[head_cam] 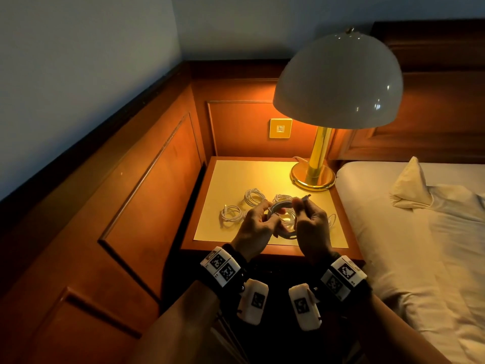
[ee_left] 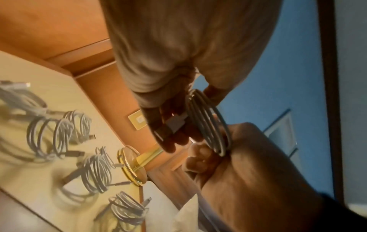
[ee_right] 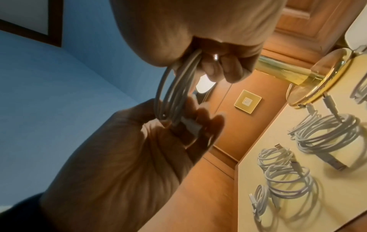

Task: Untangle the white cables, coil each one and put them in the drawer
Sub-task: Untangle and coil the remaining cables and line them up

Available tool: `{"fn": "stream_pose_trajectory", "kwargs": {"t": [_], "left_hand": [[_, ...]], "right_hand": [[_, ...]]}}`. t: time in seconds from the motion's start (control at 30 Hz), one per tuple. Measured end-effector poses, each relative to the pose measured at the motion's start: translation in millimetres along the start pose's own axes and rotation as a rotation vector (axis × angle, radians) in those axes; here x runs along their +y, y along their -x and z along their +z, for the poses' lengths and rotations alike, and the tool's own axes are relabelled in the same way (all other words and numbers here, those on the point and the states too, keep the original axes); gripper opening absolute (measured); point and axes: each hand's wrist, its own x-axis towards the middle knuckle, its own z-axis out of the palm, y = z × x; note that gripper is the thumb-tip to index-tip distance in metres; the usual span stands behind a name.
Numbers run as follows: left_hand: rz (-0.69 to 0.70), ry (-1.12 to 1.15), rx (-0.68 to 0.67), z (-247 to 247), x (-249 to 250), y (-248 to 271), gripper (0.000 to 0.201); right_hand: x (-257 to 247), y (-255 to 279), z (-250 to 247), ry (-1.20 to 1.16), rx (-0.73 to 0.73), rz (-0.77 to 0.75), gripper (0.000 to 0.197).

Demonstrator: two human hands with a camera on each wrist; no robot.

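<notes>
Both hands hover over the nightstand top [head_cam: 236, 174] and share one coiled white cable [head_cam: 281, 207]. My left hand [head_cam: 265, 214] grips the coil [ee_left: 208, 119] and has a connector [ee_left: 176, 124] lying against its fingers. My right hand [head_cam: 299, 206] pinches the opposite side of the coil [ee_right: 174, 91], and a plug end [head_cam: 305, 197] sticks up above its fingertips. Several other coiled white cables lie on the top: one [head_cam: 254, 197] behind my left hand, one [head_cam: 231, 214] to its left, one [head_cam: 331, 219] partly hidden behind my right hand. No drawer shows.
A brass lamp base [head_cam: 313, 177] stands at the back right corner of the top, with its wide white shade [head_cam: 338, 80] overhead. A bed [head_cam: 420, 245] with a pillow lies to the right. Wood panelling with a brass switch plate [head_cam: 280, 128] closes the back and left.
</notes>
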Motion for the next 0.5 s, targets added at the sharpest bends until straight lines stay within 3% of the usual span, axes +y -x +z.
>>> {"fn": "stream_pose_trajectory", "kwargs": {"t": [0.07,0.17,0.3,0.4,0.5], "left_hand": [[0.018,-0.046,0.046,4.0,1.4,4.3,0.012],[0.042,-0.196,0.073,9.1,-4.0,5.3,0.032],[-0.097,0.048,0.022,12.8,-6.7,7.6,0.039],[-0.134,0.277,-0.123,11.1,-3.4,12.5,0.030],[-0.082,0.131,-0.180,9.4,2.7,13.8,0.034]], "right_hand": [[-0.4,-3.4,-2.8,-0.016,0.014,-0.008,0.026],[6.2,-10.4,-7.5,0.017,0.067,0.020,0.022],[11.1,-14.5,-15.5,0.023,0.139,0.055,0.019],[11.9,-19.2,-22.3,0.032,0.143,0.075,0.023],[10.5,-25.7,-27.0,0.011,0.087,0.102,0.020]]}}
